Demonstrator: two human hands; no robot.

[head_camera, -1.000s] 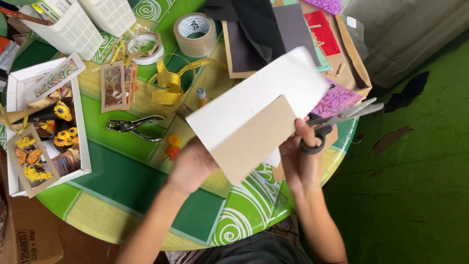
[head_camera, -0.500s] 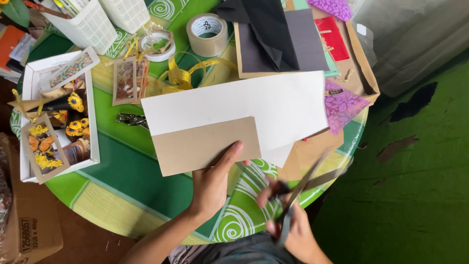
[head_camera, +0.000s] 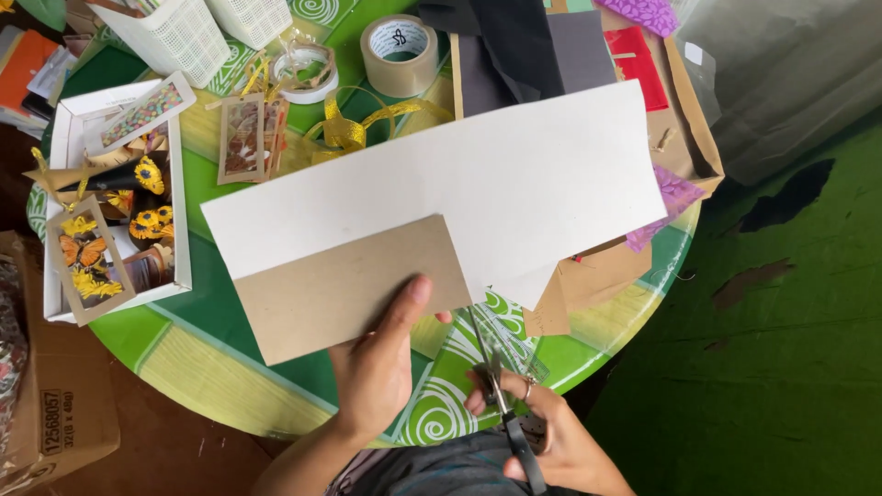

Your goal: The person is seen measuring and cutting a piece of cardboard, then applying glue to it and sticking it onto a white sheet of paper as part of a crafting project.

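A large sheet of white card [head_camera: 514, 184], folded so its brown underside shows along the near edge, is held flat above the round green table [head_camera: 211, 358]. The left hand [head_camera: 378, 363] pinches that brown flap, thumb pressed on top, fingers hidden beneath. Just below the sheet's edge, the right hand [head_camera: 542, 432] is curled through the handles of a pair of scissors [head_camera: 496, 386], blades pointing up at the card. Beyond lie a roll of brown tape [head_camera: 397, 53] and a white box [head_camera: 64, 147] of sunflower trinkets.

Home craft corner: green round table [head_camera: 276, 404], tape roll [head_camera: 399, 53], ribbon [head_camera: 354, 129], baskets [head_camera: 175, 37].
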